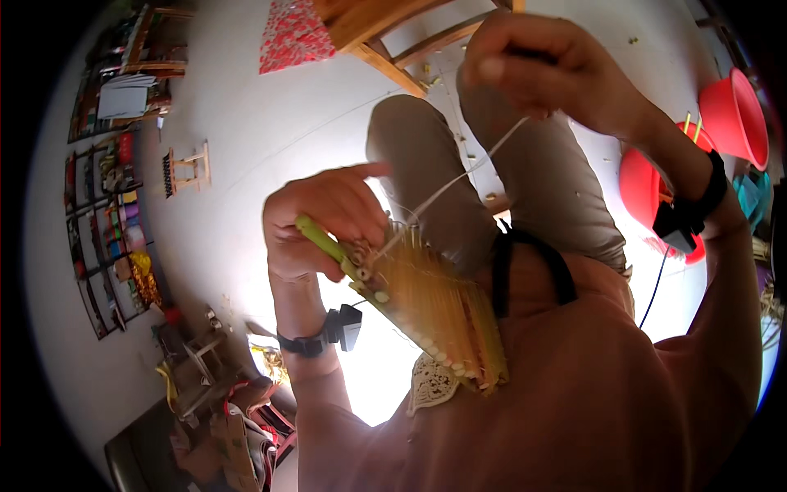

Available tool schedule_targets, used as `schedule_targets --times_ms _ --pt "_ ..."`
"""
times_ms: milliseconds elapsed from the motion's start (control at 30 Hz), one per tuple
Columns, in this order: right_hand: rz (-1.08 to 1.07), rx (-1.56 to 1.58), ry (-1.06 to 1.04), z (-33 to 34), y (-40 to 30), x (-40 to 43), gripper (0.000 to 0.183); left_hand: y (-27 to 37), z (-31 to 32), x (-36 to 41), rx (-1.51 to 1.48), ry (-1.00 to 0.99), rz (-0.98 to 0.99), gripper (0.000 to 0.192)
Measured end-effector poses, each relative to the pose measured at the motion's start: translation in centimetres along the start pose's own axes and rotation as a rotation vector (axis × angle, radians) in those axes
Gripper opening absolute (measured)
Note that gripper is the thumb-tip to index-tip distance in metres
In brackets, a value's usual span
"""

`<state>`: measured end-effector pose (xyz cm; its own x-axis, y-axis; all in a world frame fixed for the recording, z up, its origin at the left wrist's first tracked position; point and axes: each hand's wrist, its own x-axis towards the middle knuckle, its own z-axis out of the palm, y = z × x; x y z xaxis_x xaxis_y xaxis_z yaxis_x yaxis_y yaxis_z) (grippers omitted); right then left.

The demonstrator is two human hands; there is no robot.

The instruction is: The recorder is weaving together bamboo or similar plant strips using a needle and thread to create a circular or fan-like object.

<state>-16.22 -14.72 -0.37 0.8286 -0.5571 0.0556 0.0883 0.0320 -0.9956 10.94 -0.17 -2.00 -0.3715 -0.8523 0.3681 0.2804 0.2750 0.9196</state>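
Note:
A flat row of yellow-green plant stalks [439, 292] lies before my torso, above my lap. Its cut ends show along one slanting edge. My left hand [323, 212] grips the upper left end, where a thicker green stalk [321, 237] sticks out past the thumb. From the bound end, a pale cord [452, 180] runs taut up to my right hand [544, 67]. The fingers of that hand are curled around the cord, raised over my knee and slightly blurred. Part of the binding is hidden behind my left fingers.
Red plastic tubs [735, 117] stand at the right, with green stalks [693, 128] upright near one. Wooden furniture [384, 27] is at the top. A small wooden stool [190, 169] and a loaded shelf [110, 227] are left. Cut scraps [433, 81] dot the floor.

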Motion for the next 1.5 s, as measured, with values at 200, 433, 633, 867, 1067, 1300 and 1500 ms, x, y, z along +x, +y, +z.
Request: schedule_targets --times_ms 200,433,633,867,1067,1300,1500 --pt "-0.051 1.024 -0.149 -1.7 2.1 1.7 0.025 1.2 -0.7 -0.6 0.015 -0.051 -0.044 0.036" --pt "0.015 0.805 0.006 -0.6 -0.7 3.0 0.021 1.7 1.1 -0.3 0.110 0.068 0.050 0.017" --pt "0.002 0.468 0.134 1.2 -1.2 5.4 0.015 2.3 1.3 -1.8 0.218 0.130 0.034 0.020" --pt "0.088 -0.040 -0.152 5.0 -3.1 3.8 0.022 3.8 -0.7 -3.7 0.299 0.056 -0.128 0.023" --pt "-0.210 0.013 -0.208 7.0 -0.9 2.5 0.010 5.0 0.3 -4.6 0.350 0.171 -0.276 0.031" --pt "-0.077 -0.003 -0.153 6.3 -3.6 2.2 0.013 7.0 -0.5 -3.7 0.528 0.171 0.089 0.030" --pt "-0.078 -0.164 0.028 4.6 -4.5 0.7 0.015 8.2 2.4 -1.4 0.924 0.108 0.186 0.019"
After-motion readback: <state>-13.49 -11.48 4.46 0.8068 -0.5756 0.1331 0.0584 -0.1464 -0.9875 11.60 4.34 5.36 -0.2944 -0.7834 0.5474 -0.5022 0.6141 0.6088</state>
